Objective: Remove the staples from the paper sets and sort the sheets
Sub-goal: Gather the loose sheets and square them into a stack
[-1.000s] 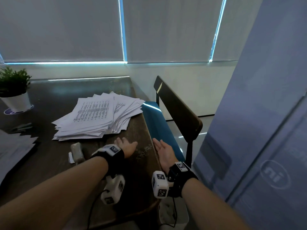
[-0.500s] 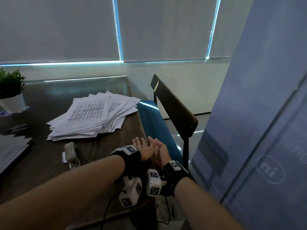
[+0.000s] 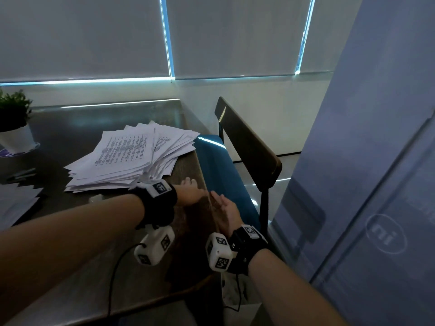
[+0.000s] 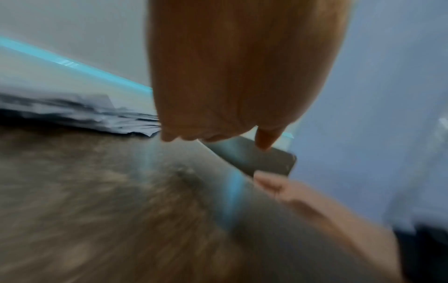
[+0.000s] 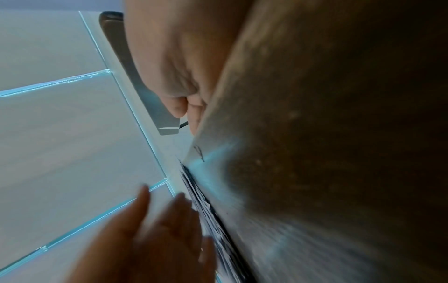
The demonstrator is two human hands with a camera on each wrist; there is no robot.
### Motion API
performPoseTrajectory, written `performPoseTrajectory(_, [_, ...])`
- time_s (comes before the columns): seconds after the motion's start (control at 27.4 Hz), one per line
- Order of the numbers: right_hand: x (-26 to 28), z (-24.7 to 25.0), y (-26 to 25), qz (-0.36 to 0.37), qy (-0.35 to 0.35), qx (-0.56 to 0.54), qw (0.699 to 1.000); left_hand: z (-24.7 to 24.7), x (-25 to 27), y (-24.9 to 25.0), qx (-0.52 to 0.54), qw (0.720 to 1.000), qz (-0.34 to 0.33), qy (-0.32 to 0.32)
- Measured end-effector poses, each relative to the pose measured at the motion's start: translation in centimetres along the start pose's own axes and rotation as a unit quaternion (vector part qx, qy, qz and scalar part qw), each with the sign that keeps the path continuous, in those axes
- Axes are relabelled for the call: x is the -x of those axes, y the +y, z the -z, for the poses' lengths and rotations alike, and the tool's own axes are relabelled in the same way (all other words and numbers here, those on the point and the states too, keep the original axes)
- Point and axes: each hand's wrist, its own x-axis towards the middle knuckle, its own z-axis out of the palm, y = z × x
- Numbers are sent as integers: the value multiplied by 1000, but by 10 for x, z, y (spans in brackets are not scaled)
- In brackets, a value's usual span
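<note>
The dark wood-grain table [image 3: 94, 128] is broad, matte and worn near its right edge. Beside that edge stands a chair [image 3: 247, 147] with a blue padded seat and a flat wooden backrest. A fanned, loose stack of printed paper sets [image 3: 131, 158] lies on the table towards its right edge, just beyond the hands. The sheets look thin, light and floppy, likely to slide over one another; lifting one set by its stapled corner seems safest. The left hand [image 3: 190, 192] rests flat on the table with fingers straight, holding nothing. The right hand [image 3: 224, 208] hovers at the table's edge, fingers relaxed and empty.
</note>
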Motion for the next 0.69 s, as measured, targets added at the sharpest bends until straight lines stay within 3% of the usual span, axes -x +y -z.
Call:
performPoseTrajectory(0.11, [-2,-2,1,21,2,13,1000,-26,15,-32,-182,983,12,-36])
performPoseTrajectory(0.15, [1,-3,2,21,-8,1,1000,-38,24,-36,-198,980,6,-28])
performPoseTrajectory(0.26, [3,-4,2,19,-6,5,1000,-58,22,-31,-166,985,2,39])
performPoseTrajectory(0.4, [-1,-2,1,18,8,20,1000,-67,12,-3,-168,982,-30,82])
performPoseTrajectory(0.62, [2,-1,-1,-16,1,19,1000,-57,4,21,-195,978,-78,17])
performPoseTrajectory(0.69, [5,1,-5,9,-4,31,999,-42,8,32,-143,987,-73,-30])
